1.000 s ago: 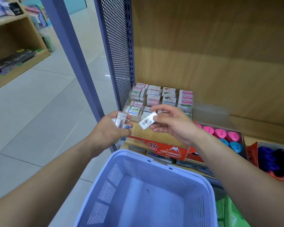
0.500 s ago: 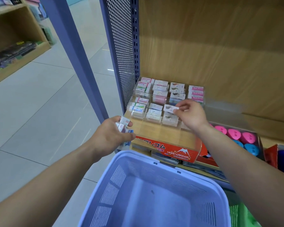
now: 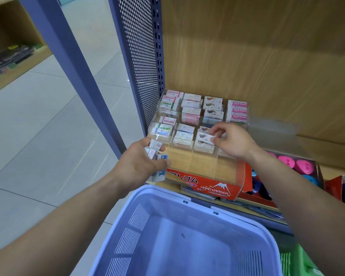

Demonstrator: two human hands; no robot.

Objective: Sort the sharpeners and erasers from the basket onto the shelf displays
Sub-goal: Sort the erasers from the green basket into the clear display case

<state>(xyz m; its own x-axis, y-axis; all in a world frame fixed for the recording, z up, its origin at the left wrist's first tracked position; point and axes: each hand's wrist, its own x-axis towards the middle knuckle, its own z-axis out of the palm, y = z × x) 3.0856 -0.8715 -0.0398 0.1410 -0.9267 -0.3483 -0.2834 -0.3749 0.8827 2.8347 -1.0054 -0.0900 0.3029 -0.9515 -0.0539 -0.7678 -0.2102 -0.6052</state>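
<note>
Wooden shelf; right hand pinches an eraser over the clear display; left hand clutches several erasers.

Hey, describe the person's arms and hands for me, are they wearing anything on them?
Both arms are bare as far as the view shows: no sleeves, gloves, watch, bracelets or rings are visible on the left hand or the right hand. No markings show on either forearm.
</note>
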